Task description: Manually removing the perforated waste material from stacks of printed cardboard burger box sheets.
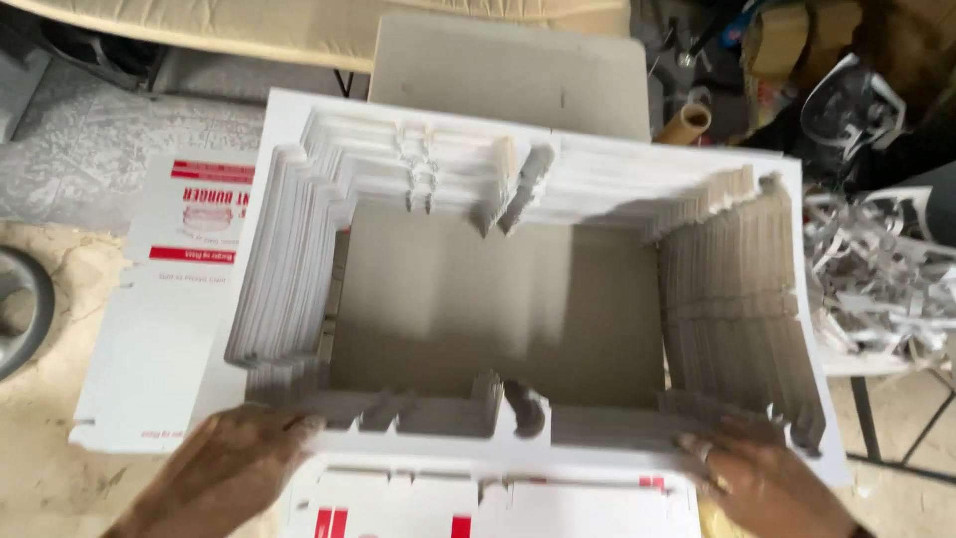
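Head view: one thick stack of die-cut cardboard box blanks (518,299), its flaps folded up on all four sides around a sunken brown middle, sits at the centre. Both hands press its near edge, seemingly to keep the sheets squared. The left hand (234,468) lies flat with spread fingers at the near-left corner; the right hand (762,478), also spread, rests near-right. Two printed flat blanks (164,329) show beneath, left and near. Paper trimmings (876,269) heap at the right.
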